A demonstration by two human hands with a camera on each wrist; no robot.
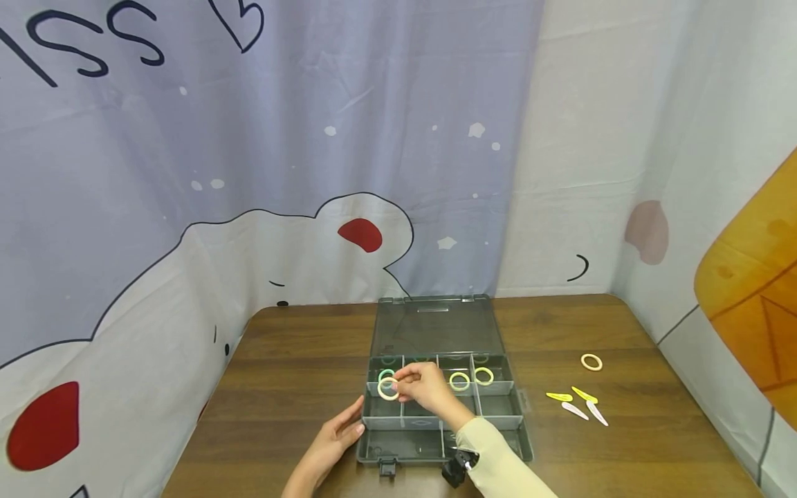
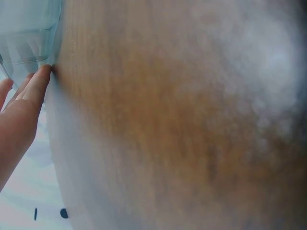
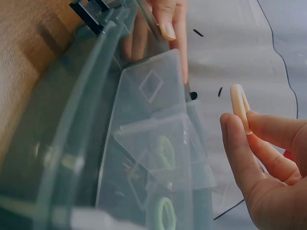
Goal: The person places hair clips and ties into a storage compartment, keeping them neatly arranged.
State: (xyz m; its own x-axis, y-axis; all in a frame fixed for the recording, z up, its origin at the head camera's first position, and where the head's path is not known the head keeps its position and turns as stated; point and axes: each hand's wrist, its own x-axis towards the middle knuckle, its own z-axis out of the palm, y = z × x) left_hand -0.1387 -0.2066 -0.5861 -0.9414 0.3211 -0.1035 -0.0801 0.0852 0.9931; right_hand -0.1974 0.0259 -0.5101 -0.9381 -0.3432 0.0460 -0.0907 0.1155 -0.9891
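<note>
My right hand (image 1: 426, 387) pinches a cream ring (image 1: 388, 389) between thumb and fingertips, above the left part of a grey see-through compartment box (image 1: 411, 455). In the right wrist view the ring (image 3: 240, 109) appears almost edge-on. With fairly straight fingers, my left hand (image 1: 330, 446) touches the box's left side; the left wrist view shows its fingertips (image 2: 44, 72) at the clear wall. A green ring (image 1: 387, 375) lies in the back-left compartment, partly covered by the cream one. Two yellow-green rings (image 1: 459, 382) (image 1: 483, 375) sit in back compartments further right.
The box's lid (image 1: 436, 328) stands open at the back, near the curtain (image 1: 299, 256). On the wooden table (image 1: 274, 387), to the right, lie another cream ring (image 1: 591, 362), two yellow hair clips (image 1: 559, 397) and two pale hair clips (image 1: 575, 411). A latch (image 1: 387, 469) sticks out in front.
</note>
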